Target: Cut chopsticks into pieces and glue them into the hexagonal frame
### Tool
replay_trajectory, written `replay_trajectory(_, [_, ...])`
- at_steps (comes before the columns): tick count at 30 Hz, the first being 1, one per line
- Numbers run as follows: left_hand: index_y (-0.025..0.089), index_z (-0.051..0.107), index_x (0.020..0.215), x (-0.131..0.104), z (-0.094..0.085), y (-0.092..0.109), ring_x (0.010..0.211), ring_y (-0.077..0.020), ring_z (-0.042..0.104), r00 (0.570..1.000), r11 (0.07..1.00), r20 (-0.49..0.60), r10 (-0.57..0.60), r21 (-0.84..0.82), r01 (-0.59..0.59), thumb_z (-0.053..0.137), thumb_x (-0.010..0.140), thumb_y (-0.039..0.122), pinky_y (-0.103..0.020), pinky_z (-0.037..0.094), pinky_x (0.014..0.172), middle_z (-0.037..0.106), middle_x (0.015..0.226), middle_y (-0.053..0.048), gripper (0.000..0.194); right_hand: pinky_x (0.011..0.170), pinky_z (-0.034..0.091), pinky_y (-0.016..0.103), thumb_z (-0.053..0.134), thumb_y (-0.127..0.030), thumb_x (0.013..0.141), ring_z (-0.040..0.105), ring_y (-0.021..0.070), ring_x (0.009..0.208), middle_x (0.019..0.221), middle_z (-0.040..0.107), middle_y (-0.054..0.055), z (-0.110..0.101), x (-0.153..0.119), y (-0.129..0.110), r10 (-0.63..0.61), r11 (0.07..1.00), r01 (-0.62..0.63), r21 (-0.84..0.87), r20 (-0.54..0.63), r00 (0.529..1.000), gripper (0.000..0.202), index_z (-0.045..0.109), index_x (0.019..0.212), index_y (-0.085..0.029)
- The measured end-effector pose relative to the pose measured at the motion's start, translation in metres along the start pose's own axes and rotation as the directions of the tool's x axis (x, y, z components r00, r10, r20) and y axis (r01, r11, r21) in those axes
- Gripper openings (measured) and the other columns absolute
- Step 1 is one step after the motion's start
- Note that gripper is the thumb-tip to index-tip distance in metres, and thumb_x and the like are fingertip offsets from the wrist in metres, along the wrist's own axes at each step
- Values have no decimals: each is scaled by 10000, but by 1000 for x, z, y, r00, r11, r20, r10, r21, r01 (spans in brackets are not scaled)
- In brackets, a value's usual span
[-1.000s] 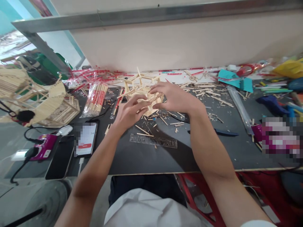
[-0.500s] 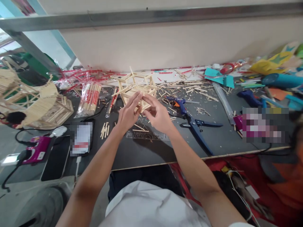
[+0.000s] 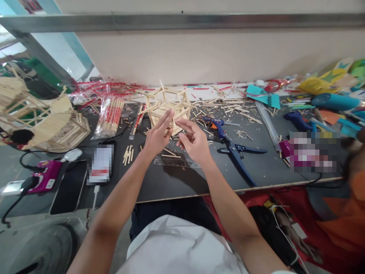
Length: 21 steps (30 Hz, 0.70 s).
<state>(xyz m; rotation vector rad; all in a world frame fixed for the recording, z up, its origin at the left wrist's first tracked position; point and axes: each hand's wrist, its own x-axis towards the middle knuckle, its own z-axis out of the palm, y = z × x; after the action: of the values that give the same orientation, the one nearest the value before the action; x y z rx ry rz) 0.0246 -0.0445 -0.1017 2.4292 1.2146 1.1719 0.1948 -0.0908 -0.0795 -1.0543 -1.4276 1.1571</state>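
A stick-built frame (image 3: 168, 108) of pale wood stands at the middle of the dark table (image 3: 171, 182). In front of its near side is my left hand (image 3: 159, 135), fingers stretched up and to the right, with nothing visible in it. My right hand (image 3: 194, 139) faces it a small gap away, its fingers extended and the thumb apart; I see nothing held there either. Whether the fingertips touch the frame cannot be made out. A clear ruler (image 3: 173, 160) lies below the hands, with a few loose sticks (image 3: 171, 153) beside it.
Blue cutters (image 3: 239, 160) and a blue glue gun (image 3: 218, 125) lie right of my hands. On the left are wrapped sticks (image 3: 111, 118), a phone (image 3: 99, 163), a purple power block (image 3: 47, 175) and a larger stick model (image 3: 57, 125). Scraps litter the back.
My hands have drawn slightly apart, and the gap between their fingertips is wider. The whole view has shifted a little.
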Motion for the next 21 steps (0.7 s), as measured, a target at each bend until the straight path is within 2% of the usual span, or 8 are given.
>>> replay_trajectory(3, [328,352,1538,-1,1,-1,925,-152,705,1000,999,-13,15,32,-14,524,952,173,-235,561,711,420,1566,-103,630,497,518,304,632,-465,854,634,135,621,1273,666,85,-5,-2,4,-2,998,5,67,-50,999,451,519,1245,-271])
replay_trajectory(6, [298,367,1528,-2,3,-2,920,-144,700,999,998,-35,22,67,-20,511,962,190,-221,554,703,445,1550,-103,594,484,495,259,733,-399,787,641,143,683,1049,699,47,-11,-13,11,11,993,1,118,-104,994,440,584,1172,-246])
replay_trajectory(9, [259,445,1468,-5,2,-2,878,-129,692,998,996,-67,21,89,-15,485,973,209,-209,543,674,492,1503,-119,499,627,538,265,816,-316,708,651,150,772,875,680,1,-18,-32,22,25,998,-12,68,-195,980,416,649,1080,-231])
replay_trajectory(12, [222,557,1336,-9,0,-3,792,-99,666,992,997,-125,-5,76,14,477,981,232,-201,526,655,568,1389,-116,364,731,543,301,846,-303,669,663,154,732,752,688,-16,-28,-52,33,52,999,-54,3,-327,944,328,700,950,-218])
replay_trajectory(15, [198,630,1158,-10,-1,-2,710,-94,639,982,992,-150,-118,29,124,526,970,280,-216,509,641,653,1183,-81,229,732,549,330,847,-326,653,688,185,710,726,726,10,-40,-68,40,89,992,-117,-50,-387,918,260,736,858,-212])
replay_trajectory(17, [185,640,1066,-10,1,-1,664,-105,637,970,974,-91,-227,-3,227,590,940,311,-255,518,680,676,1080,-64,185,723,561,340,822,-330,674,703,199,720,757,749,27,-46,-75,42,82,988,-125,-91,-380,921,224,754,853,-215])
replay_trajectory(19, [167,630,1054,-7,6,0,632,-116,638,944,944,-9,-330,-26,330,648,900,310,-306,532,730,674,1105,-84,210,714,575,344,788,-326,708,715,203,722,791,765,38,-50,-80,43,57,988,-105,-115,-358,932,198,764,872,-217])
replay_trajectory(21, [149,610,1082,-3,13,2,643,-135,649,914,913,21,-406,-40,406,678,869,289,-348,538,769,654,1185,-124,264,718,589,350,746,-322,753,725,202,719,818,775,45,-50,-83,45,22,991,-64,-113,-344,939,185,764,903,-214])
